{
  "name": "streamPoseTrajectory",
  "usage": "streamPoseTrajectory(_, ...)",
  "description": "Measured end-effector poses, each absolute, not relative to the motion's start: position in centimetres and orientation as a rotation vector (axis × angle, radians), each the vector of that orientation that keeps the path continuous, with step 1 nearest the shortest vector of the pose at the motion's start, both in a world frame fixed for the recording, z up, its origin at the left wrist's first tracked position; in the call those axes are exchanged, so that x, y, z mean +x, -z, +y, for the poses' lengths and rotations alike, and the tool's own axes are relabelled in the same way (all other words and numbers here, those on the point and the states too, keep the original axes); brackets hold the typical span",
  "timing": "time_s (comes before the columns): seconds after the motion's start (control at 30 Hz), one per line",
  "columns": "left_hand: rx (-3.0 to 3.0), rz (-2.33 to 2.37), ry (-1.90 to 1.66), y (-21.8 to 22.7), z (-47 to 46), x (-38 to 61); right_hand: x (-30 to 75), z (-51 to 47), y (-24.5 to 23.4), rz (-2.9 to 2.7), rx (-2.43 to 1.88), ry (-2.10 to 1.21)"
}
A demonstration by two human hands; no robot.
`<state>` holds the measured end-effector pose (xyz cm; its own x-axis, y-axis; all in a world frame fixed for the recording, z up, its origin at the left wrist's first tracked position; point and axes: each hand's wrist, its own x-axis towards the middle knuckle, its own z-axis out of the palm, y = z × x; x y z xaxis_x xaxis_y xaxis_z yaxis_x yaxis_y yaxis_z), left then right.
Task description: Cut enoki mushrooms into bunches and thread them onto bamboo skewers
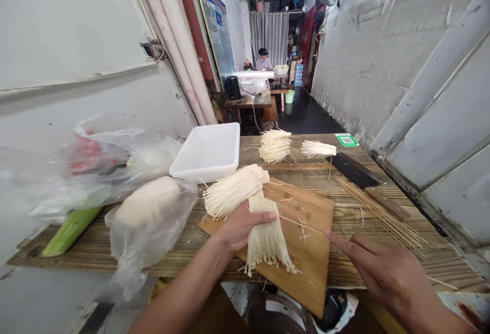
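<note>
My left hand (pixel 238 225) is closed on a flat bunch of enoki mushrooms (pixel 266 237), thumb across the front, the caps hanging down. In my right hand (pixel 386 267) is a thin bamboo skewer (pixel 302 224), its near end at the fingertips. The skewer's other end reaches the bunch near my left thumb; how far it goes in is hidden. Below lies a wooden cutting board (pixel 306 267) strewn with loose mushroom strands. Further enoki bunches (pixel 235 188) are piled on the board's far left corner.
Right of the board lie a cleaver (pixel 354 170) and loose skewers (pixel 378 214). More enoki (pixel 274 145) sits at the table's back, left of another bunch (pixel 318 148). Leftward are a white plastic tub (pixel 209 147), a bagged pale item (pixel 149 204) and a green vegetable (pixel 72 229). A person (pixel 264 59) sits far back.
</note>
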<state>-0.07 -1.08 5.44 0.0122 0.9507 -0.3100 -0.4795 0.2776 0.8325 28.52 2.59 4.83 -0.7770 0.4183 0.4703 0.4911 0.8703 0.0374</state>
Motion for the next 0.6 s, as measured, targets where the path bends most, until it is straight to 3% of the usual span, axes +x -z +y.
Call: streamPoseTrajectory(0.6,0.623,1.051,-1.216,-6.0,-1.24,-0.12,28.12,2.47,-5.37,-2.6,-0.667,0.235)
